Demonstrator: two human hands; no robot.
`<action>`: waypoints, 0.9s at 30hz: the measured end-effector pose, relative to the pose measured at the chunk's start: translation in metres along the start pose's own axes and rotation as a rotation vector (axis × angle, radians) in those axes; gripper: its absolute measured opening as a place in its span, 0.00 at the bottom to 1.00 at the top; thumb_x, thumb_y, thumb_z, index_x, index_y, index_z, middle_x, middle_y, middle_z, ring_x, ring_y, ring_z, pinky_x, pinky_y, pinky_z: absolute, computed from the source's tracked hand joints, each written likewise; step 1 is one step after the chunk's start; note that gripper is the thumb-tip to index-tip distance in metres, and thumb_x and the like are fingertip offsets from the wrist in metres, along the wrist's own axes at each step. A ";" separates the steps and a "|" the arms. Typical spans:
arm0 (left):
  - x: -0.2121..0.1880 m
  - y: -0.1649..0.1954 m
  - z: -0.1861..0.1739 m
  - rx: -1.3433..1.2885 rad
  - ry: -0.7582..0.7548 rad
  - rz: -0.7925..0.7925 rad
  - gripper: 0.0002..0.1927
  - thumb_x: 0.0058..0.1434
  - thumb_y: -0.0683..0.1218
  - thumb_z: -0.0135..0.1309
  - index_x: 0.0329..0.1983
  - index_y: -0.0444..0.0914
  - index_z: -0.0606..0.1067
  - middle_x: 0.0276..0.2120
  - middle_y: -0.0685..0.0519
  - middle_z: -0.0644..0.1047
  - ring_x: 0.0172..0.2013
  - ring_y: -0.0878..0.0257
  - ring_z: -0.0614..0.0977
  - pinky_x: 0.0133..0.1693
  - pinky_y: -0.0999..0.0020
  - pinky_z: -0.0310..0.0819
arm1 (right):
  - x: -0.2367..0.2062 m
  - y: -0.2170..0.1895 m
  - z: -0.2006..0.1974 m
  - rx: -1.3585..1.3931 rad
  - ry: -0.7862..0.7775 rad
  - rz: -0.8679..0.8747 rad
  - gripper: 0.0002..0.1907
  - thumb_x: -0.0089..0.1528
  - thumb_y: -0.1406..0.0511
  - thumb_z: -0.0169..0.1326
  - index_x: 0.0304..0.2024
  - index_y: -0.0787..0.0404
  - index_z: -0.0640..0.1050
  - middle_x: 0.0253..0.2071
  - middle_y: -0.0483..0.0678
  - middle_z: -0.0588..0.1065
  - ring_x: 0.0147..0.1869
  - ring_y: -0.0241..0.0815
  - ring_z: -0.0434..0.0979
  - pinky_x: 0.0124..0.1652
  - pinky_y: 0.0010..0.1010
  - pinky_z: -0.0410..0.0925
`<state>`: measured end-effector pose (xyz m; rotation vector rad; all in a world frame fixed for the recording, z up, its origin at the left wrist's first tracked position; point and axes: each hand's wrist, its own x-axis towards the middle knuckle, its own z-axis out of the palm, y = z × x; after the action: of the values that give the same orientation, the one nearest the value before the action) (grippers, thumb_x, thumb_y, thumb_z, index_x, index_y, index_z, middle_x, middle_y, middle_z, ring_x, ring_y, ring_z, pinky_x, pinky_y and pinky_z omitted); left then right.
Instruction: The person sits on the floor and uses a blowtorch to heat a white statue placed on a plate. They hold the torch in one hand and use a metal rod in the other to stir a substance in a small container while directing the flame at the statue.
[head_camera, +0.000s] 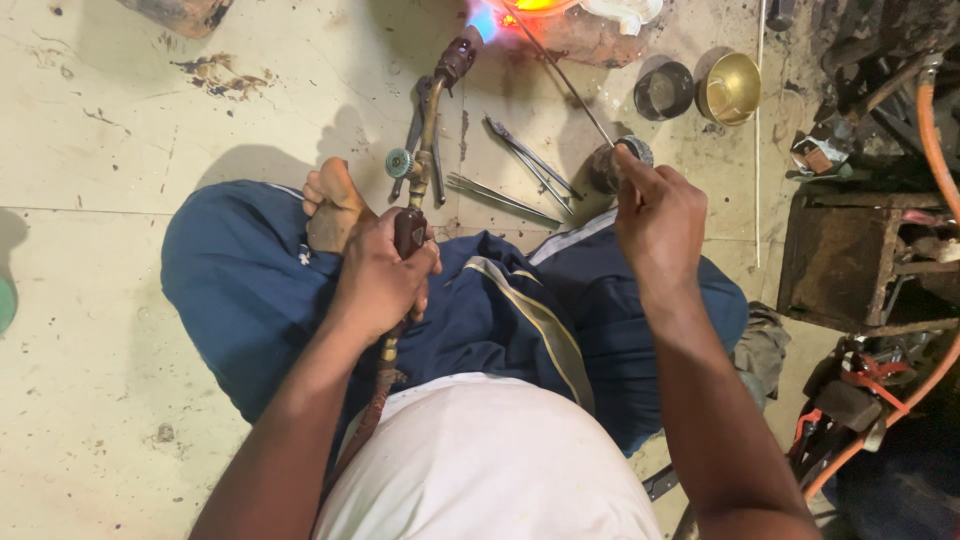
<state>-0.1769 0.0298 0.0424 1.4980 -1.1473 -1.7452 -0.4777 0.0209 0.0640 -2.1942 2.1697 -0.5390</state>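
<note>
My left hand (382, 272) grips the dark handle of a brass gas torch (428, 140) with a green valve knob. Its nozzle points away from me and a blue flame (484, 20) burns at the tip. The flame meets a glowing orange spot (535, 5) on a reddish block at the top edge. My right hand (658, 215) pinches a thin metal rod (560, 72) whose far end reaches into that glow. I sit cross-legged in blue trousers, one bare foot (330, 205) beside the torch.
Tweezers and tongs (520, 165) lie on the tiled floor between my hands. A small dark cup (662, 92) and a brass bowl (730, 88) stand at the upper right. A rusty metal box (845, 260), orange hoses (932, 130) and clutter fill the right side.
</note>
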 end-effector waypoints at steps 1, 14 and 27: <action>0.000 0.000 0.000 0.002 -0.002 -0.006 0.02 0.62 0.37 0.53 0.35 0.32 0.72 0.21 0.52 0.78 0.12 0.67 0.76 0.13 0.69 0.70 | 0.001 0.000 0.001 -0.006 -0.006 -0.005 0.17 0.63 0.73 0.60 0.54 0.57 0.84 0.29 0.56 0.75 0.28 0.52 0.75 0.32 0.42 0.69; -0.001 0.001 -0.001 0.019 -0.001 -0.030 0.03 0.62 0.38 0.53 0.34 0.33 0.71 0.21 0.52 0.77 0.12 0.66 0.76 0.13 0.68 0.70 | 0.005 0.002 0.004 -0.024 -0.032 -0.004 0.17 0.64 0.73 0.59 0.54 0.55 0.85 0.28 0.56 0.75 0.29 0.54 0.76 0.33 0.43 0.69; 0.000 0.003 -0.003 0.039 -0.003 0.023 0.03 0.61 0.37 0.53 0.33 0.32 0.72 0.19 0.51 0.77 0.11 0.65 0.76 0.13 0.69 0.70 | 0.011 -0.002 -0.005 -0.012 -0.034 -0.028 0.18 0.63 0.73 0.59 0.55 0.57 0.84 0.29 0.56 0.76 0.29 0.53 0.76 0.34 0.42 0.69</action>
<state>-0.1746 0.0280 0.0448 1.4994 -1.2022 -1.7191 -0.4768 0.0120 0.0720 -2.2260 2.1351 -0.4868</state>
